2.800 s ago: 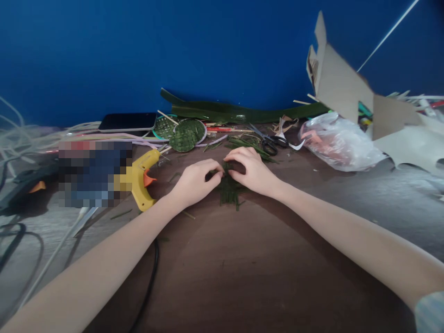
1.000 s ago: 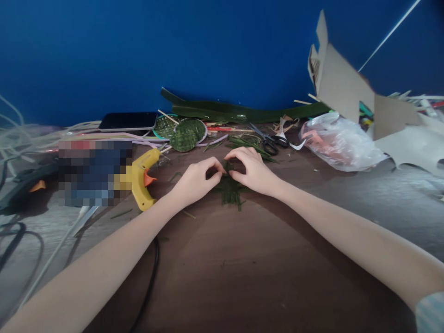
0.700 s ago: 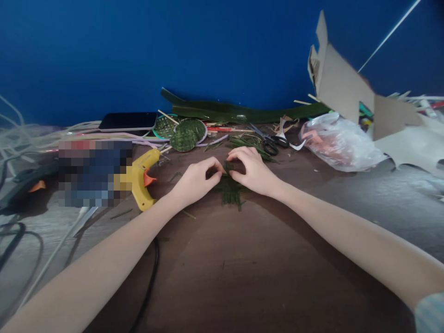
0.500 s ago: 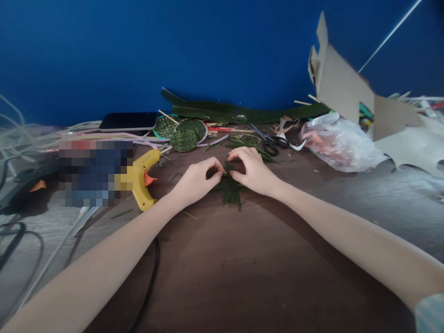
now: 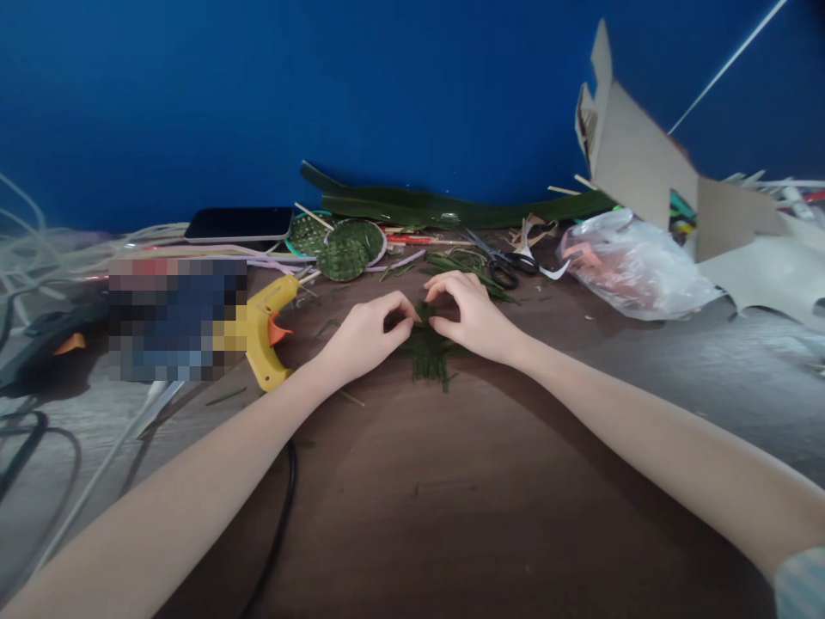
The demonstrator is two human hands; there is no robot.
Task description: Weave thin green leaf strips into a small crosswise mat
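Note:
A small mat of woven green leaf strips (image 5: 428, 358) lies on the dark brown table (image 5: 451, 499), its loose ends pointing toward me. My left hand (image 5: 364, 337) and my right hand (image 5: 469, 316) meet over its far edge. Both pinch the strips between thumb and fingers, with fingertips almost touching. The upper part of the weave is hidden under my hands.
A yellow glue gun (image 5: 261, 330) lies left of my hands, its black cord (image 5: 278, 524) trailing toward me. Behind are round woven leaf discs (image 5: 344, 250), a phone (image 5: 238, 223), long green leaves (image 5: 451, 209), scissors (image 5: 501, 263), a plastic bag (image 5: 628, 268) and cardboard pieces (image 5: 644, 163).
The fingers of both hands have shifted slightly on the leaf weave; my left index finger has lifted into an arch. The arms and the weave stay in place.

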